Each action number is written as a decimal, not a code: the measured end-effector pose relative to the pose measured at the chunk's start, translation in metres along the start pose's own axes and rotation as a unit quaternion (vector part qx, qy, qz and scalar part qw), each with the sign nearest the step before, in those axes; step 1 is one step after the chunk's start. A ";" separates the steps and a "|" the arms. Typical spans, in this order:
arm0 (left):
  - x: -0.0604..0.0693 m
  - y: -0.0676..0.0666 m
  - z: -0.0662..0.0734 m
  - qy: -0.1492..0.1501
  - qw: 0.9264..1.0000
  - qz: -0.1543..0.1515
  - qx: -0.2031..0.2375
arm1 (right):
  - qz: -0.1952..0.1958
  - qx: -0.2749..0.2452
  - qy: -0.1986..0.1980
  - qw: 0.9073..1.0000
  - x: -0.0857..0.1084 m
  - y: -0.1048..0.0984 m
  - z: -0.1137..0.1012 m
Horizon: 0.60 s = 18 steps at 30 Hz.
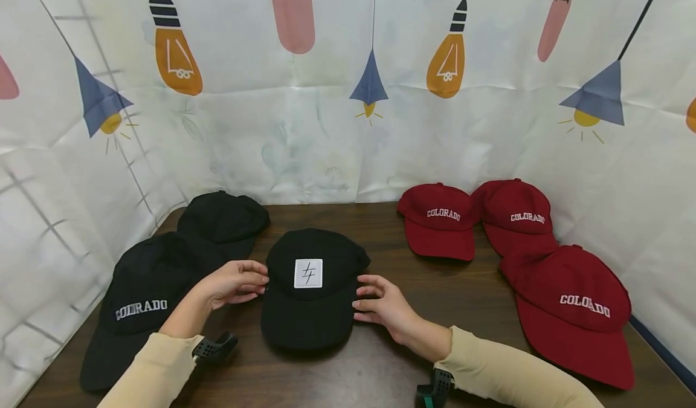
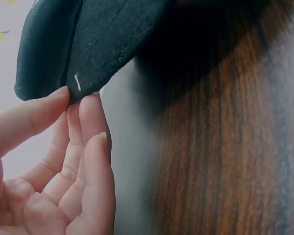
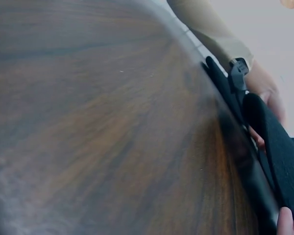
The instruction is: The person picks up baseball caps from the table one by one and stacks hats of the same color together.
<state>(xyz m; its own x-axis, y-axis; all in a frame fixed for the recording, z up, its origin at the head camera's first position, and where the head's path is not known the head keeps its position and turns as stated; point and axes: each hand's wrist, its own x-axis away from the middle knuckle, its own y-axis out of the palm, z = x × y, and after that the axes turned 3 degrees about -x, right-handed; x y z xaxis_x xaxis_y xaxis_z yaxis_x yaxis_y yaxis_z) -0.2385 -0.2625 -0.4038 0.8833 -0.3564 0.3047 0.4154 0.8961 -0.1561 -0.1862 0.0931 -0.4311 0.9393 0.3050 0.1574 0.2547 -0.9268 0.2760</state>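
A black baseball cap [image 1: 310,323] with a white square patch [image 1: 308,273] sits in the middle, its brim towards me. My left hand [image 1: 236,283] holds its left side, and the left wrist view shows thumb and fingers pinching the edge of the black cap [image 2: 108,39]. On the other side my right hand [image 1: 388,308] grips the cap's right edge by the fingertips. Only a bit of that hand [image 3: 286,223] shows at the corner of the right wrist view, with the cap's brim [image 3: 279,152] between finger and thumb.
Two more black caps, a front one reading COLORADO [image 1: 147,275] and a rear one [image 1: 220,217], overlap at left. At right lie three red COLORADO caps [image 1: 439,214], [image 1: 513,211], [image 1: 571,311]. All rest on a brown wooden table [image 1: 429,275] before a printed white cloth [image 1: 234,136].
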 end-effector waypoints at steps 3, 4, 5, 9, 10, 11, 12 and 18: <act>0.000 -0.001 0.000 -0.004 1.000 -0.007 -0.004 | -0.004 -0.002 0.004 1.000 0.001 0.000 0.000; 0.001 -0.001 0.001 -0.004 1.000 -0.009 -0.006 | -0.006 -0.003 0.004 1.000 0.001 0.000 0.000; 0.001 -0.001 0.001 -0.005 1.000 -0.010 -0.007 | -0.008 -0.003 0.005 1.000 0.002 0.000 0.000; 0.002 -0.001 0.002 -0.008 1.000 -0.015 -0.016 | -0.016 -0.004 0.010 1.000 0.002 -0.002 0.002; 0.002 -0.001 0.002 -0.009 1.000 -0.018 -0.018 | -0.019 -0.002 0.010 1.000 0.003 -0.003 0.002; 0.002 -0.001 0.001 -0.010 1.000 -0.019 -0.019 | -0.021 -0.001 0.010 1.000 0.003 -0.004 0.002; 0.002 -0.001 0.001 -0.010 1.000 -0.021 -0.021 | -0.025 0.000 0.010 1.000 0.003 -0.004 0.002; 0.003 -0.002 -0.002 -0.014 0.999 -0.022 -0.032 | -0.047 0.012 0.017 0.999 0.002 -0.007 0.000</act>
<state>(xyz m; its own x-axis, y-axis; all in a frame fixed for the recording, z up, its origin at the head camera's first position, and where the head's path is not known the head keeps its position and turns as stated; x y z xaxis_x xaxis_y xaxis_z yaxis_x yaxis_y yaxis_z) -0.2367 -0.2660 -0.4041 0.8580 -0.3865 0.3384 0.4671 0.8611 -0.2010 -0.1863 0.1006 -0.4326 0.9026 0.3982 0.1637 0.3478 -0.8984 0.2681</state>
